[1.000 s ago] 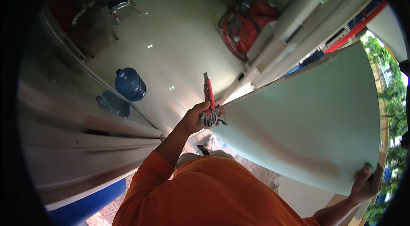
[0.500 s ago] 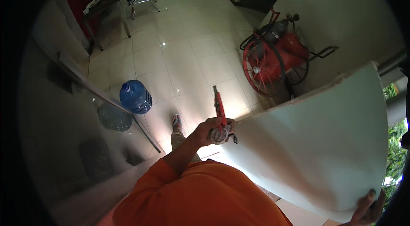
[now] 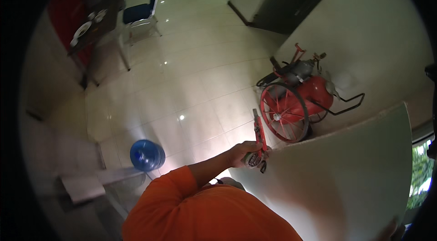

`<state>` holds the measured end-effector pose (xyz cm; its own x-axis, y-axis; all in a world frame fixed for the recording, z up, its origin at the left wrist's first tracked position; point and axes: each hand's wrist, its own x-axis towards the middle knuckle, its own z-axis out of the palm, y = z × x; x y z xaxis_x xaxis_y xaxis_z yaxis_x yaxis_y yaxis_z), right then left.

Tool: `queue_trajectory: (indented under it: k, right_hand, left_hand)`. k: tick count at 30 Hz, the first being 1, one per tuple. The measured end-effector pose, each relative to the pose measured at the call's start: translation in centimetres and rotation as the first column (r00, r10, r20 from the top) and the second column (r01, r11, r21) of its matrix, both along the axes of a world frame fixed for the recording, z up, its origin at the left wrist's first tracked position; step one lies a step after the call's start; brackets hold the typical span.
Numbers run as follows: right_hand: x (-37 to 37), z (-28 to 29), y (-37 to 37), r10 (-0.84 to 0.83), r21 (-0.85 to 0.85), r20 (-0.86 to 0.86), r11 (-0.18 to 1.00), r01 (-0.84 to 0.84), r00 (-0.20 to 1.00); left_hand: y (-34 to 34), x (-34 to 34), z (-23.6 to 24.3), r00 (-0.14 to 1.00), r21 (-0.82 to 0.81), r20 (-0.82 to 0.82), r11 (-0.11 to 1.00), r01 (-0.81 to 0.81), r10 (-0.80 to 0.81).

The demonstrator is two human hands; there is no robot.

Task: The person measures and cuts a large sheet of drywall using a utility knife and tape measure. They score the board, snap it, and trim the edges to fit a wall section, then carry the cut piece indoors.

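Note:
My left hand [image 3: 242,153] is closed around a slim red tool [image 3: 260,135] with a grey tip and a round, pale end near my fingers; its exact kind is unclear. The tool points away from me. This hand is at the left corner of a large pale green panel [image 3: 327,177], and whether it also grips the panel cannot be made out. At the lower right, my right hand [image 3: 390,231] is dim and partly cut off, its fingers bent around the panel's right edge. The panel stands tilted along my right side, with a rough upper edge.
Past the panel, a red wheeled fire extinguisher [image 3: 314,97] stands by the wall. A blue water jug [image 3: 148,155] is on the tiled floor [image 3: 195,81] at left. Farther off are a chair [image 3: 139,13] and a dark table [image 3: 102,27] with dishes. Greenery shows at far right.
My view has swung upward, so the extinguisher, jug and chair sit lower in it. My left hand with the red tool shows farther right. My right hand is now nearly out of the picture.

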<state>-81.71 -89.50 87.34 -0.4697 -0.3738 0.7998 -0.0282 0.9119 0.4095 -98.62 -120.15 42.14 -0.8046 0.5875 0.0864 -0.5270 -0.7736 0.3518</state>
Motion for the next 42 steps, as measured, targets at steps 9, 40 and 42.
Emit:
queue_trajectory:
  k: [9, 40, 42]
  right_hand:
    - [-11.0, -2.6, -6.8, -0.220, -0.354, 0.280, 0.881, 0.314, 0.934]
    - [-82.6, -5.9, -63.9, 0.297, -0.079, -0.075, 0.950, -0.303, 0.952]
    - [-87.2, -5.7, -69.5, 0.292, -0.054, -0.101, 0.953, -0.298, 0.951]
  left_hand:
    - [-10.3, -15.1, -1.0, 0.994, -0.079, 0.042, 0.992, 0.103, -0.100]
    - [-69.8, -76.6, -1.0, 0.975, 0.093, 0.019, 0.971, -0.221, 0.220]
    - [-74.3, -81.7, -1.0, 0.977, 0.092, 0.000, 0.973, -0.212, 0.213]
